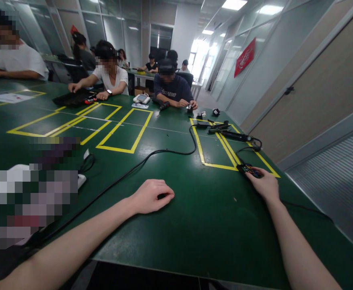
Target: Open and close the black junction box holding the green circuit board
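My right hand (265,184) grips the near end of a small flat black device flecked with colour (248,169), its length seemingly slanting away leftward, on the green bench (200,225); my left hand (150,194), farther off, rests loosely curled, apparently empty.

Noted green surface (194,225), outlined in yellow tape (115,150); lying on it: long black cable (176,152), paper sheet (10,98), drill (164,106) toward far side.
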### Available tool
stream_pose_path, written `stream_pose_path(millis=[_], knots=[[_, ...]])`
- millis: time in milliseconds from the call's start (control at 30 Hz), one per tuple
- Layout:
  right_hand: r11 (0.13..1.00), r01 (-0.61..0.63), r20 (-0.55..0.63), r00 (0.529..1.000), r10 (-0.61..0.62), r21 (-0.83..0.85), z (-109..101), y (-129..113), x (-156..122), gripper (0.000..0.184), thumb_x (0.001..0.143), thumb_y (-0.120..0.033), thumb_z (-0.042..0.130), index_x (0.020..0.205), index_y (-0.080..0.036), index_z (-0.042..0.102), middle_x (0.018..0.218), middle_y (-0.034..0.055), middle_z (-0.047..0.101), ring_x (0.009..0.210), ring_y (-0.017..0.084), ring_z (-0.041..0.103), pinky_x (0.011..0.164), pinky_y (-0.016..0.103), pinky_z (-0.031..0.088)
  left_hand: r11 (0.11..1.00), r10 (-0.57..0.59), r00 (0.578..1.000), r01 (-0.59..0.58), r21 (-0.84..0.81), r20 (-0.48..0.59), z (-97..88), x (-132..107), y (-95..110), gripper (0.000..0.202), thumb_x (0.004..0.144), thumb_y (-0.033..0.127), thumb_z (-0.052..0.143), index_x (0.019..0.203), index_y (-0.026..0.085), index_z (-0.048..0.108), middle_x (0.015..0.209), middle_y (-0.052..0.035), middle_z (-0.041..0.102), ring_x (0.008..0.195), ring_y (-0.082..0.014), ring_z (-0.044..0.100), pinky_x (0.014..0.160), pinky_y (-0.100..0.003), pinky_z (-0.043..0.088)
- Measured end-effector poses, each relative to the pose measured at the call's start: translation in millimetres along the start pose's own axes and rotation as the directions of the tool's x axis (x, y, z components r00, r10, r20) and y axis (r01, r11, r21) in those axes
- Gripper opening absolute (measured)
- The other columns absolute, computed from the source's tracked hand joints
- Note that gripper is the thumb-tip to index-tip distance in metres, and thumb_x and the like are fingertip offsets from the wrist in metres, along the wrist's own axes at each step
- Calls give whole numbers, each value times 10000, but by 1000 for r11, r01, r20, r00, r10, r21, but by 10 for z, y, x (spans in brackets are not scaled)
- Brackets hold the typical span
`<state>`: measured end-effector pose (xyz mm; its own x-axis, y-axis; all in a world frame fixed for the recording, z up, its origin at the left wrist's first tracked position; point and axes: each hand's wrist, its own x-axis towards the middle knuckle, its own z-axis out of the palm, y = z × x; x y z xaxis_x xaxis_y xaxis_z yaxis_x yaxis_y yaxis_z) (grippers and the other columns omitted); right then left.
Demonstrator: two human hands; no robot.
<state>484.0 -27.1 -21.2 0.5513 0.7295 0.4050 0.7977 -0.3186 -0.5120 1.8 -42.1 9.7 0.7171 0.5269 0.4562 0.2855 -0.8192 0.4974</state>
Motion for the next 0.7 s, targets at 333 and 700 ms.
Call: stream_pose_path(millis=[333, 700], knots=[[977, 98, 157, 979, -128, 190, 144, -735, -422, 414, 718, -438, 726, 1047, -199, 807, 1015, 108, 812, 986, 330, 752, 872, 430, 588, 1000, -9, 1000, 8, -28, -29, -25, -18, -21, 183, 1016, 233, 577, 1023, 179, 752, 916, -48, 782, 822, -166, 716, 780, -280, 570], [723, 316, 319, 739, -593, 614, 337, -1682, -1320, 351, 819, -254, 735, 1166, -218, 769, 1106, 85, 795, 970, 258, 757, 828, 367, 604, 990, 22, 996, -9, 142, -90, -60, -35, -41, 458, 953, 287, 676, 1402, 241, 600, 1437, -135, 619, 1318, -297, 581, 1124, -503, 491]])
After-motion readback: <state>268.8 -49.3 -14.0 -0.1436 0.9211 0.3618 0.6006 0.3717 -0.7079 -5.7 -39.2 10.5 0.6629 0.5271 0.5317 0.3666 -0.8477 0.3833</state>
